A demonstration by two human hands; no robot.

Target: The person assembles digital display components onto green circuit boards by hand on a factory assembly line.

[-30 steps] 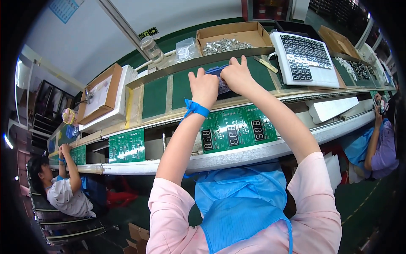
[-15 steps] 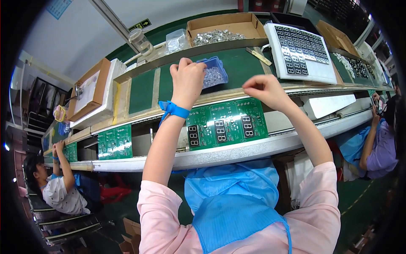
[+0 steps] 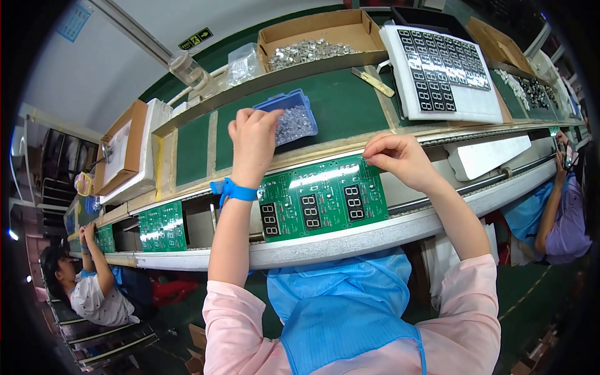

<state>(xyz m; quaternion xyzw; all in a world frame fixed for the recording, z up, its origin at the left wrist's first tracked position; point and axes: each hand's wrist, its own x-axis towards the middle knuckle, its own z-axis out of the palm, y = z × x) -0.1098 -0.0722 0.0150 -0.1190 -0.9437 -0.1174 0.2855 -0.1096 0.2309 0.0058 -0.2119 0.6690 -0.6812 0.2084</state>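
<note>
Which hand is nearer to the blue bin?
Left. The left hand is at the left side of the blue bin; the right hand is apart from it, by the far right corner of the nearest board.

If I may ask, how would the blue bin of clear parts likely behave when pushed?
The blue bin would probably keep its shape, as its walls look like rigid plastic. The loose clear parts would likely shift, and might spill if it tipped, since its top is open.
</note>
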